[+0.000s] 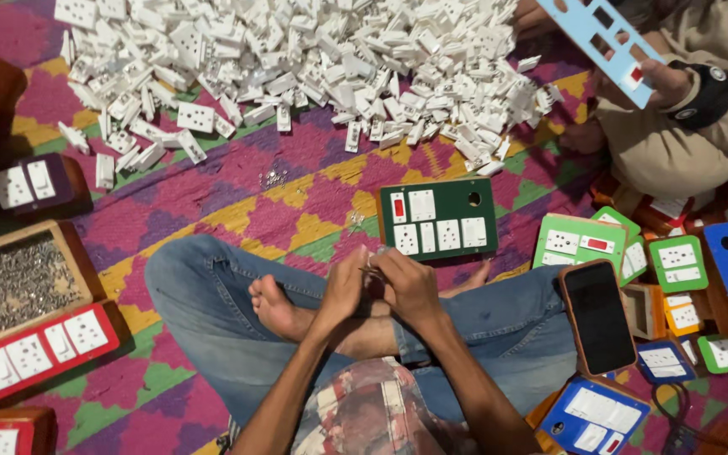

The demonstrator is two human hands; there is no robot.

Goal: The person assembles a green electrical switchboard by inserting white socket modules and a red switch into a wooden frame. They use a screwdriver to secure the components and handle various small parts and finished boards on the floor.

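Your one head-worn camera looks steeply down from just above your lap; it faces forward over the pink patterned woven mat [238, 181]; no second view.

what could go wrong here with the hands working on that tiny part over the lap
1. The left hand and right hand pinch something tiny above the crossed legs; if dropped, it may vanish on the busy patterned mat.
2. The phone rests on the knee and might slide off if the leg shifts.
3. The green board lies close to the bare foot, so a stretch could knock it.
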